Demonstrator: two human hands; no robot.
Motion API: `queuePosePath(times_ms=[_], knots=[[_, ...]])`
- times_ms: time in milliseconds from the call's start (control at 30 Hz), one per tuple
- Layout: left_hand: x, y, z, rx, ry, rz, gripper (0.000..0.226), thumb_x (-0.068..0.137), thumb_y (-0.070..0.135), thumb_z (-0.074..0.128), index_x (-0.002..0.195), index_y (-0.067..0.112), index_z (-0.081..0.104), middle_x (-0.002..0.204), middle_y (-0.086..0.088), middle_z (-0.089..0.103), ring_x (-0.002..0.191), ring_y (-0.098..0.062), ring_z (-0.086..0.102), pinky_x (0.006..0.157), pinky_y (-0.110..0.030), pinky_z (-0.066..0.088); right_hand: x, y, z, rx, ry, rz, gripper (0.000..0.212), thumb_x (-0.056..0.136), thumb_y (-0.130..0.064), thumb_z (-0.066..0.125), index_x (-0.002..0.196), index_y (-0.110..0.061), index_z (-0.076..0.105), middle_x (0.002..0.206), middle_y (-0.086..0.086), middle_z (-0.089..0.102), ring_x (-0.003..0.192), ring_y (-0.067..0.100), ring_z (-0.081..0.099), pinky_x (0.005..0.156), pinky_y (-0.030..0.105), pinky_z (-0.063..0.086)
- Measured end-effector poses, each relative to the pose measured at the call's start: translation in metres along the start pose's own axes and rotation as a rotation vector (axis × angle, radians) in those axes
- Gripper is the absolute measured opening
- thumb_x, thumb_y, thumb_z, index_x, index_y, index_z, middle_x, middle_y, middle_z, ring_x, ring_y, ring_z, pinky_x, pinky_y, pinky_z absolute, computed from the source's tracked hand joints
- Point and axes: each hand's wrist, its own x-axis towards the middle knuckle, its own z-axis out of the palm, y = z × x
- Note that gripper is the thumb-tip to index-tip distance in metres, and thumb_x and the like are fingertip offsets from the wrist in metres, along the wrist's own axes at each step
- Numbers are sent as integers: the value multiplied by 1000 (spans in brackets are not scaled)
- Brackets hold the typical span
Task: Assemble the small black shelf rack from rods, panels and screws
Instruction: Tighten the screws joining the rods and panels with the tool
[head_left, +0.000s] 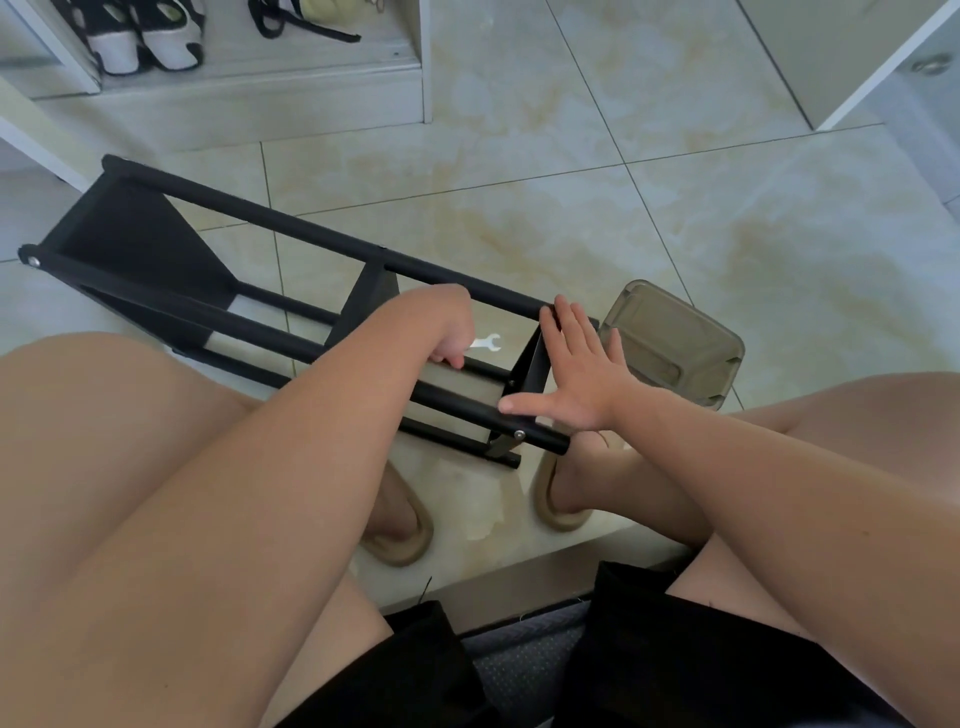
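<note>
The black shelf rack (291, 228) lies on its side on the tiled floor, its long rods running from far left toward my feet. Black panels sit at the far end, the middle and the near end (532, 371). My right hand (576, 374) is flat with straight fingers, pressing against the near end panel, fingertips at the upper rod and thumb on a lower rod. My left hand (449, 332) reaches down inside the frame with curled fingers; what it holds is hidden. A small white wrench (485, 343) lies on the floor inside the frame, just right of my left hand.
A translucent grey-brown plastic container (675, 343) stands on the floor right of the rack's near end. My feet in tan slippers (400, 525) are below the rack. A white shoe cabinet (234, 78) with sneakers is at the back left, another cabinet (857, 62) at the back right.
</note>
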Motion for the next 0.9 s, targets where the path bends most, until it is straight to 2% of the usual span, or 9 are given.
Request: queuePosePath(times_ms=[100,200,300,400,533,667,700,767,900], knots=[[1,7,-15,-92,33,76,17,92,13,63,104,5,72,100,-7,75,94,-23,73,88,-37,58,10,7,-12,22,109,-10,113,81,-78,57,162,-25,-1,170,-4,-7,156,19,-4,122,59,-4],[6,17,-29,-126,158,164,17,93,13,62,102,9,75,100,-5,75,95,-24,70,85,-36,54,21,10,-29,-7,91,3,103,85,-66,65,162,-26,9,168,-2,12,154,26,15,124,58,5],[21,23,-38,-118,391,205,19,92,6,53,92,6,71,87,-10,69,78,-30,62,68,-35,45,34,16,-49,27,16,12,94,86,-57,70,159,-25,22,155,7,38,142,32,38,117,50,29],[43,22,-40,-26,408,175,7,94,6,42,91,6,49,76,-5,50,65,-23,44,59,-32,33,46,25,-64,80,-63,12,83,87,-50,74,153,-19,35,142,9,53,127,30,51,101,37,42],[65,11,-40,70,272,114,12,94,6,43,106,7,44,82,-7,50,67,-21,46,57,-32,32,63,29,-71,112,-173,38,70,84,-52,76,139,-17,51,125,4,60,107,24,54,90,35,43],[85,4,-35,113,142,80,23,88,1,50,109,6,43,88,-10,67,79,-29,63,68,-39,47,84,34,-77,189,-352,41,42,78,-50,83,95,-17,64,82,-3,73,79,14,67,72,31,48],[90,3,-33,122,147,91,22,87,2,46,108,7,43,85,-8,67,76,-28,63,66,-38,46,88,35,-79,188,-386,35,40,77,-49,84,90,-16,64,74,-6,73,71,9,68,69,30,49],[99,0,-31,141,198,122,19,88,6,40,107,10,42,80,-5,60,68,-23,54,57,-34,36,96,35,-84,166,-411,26,45,75,-51,84,91,-12,67,77,0,73,71,13,67,73,32,52],[115,-9,-43,114,370,151,11,96,13,35,107,12,38,80,-4,53,64,-21,48,53,-34,29,114,37,-100,181,-315,-6,45,77,-49,83,85,-12,60,73,2,57,68,21,53,67,32,42]])
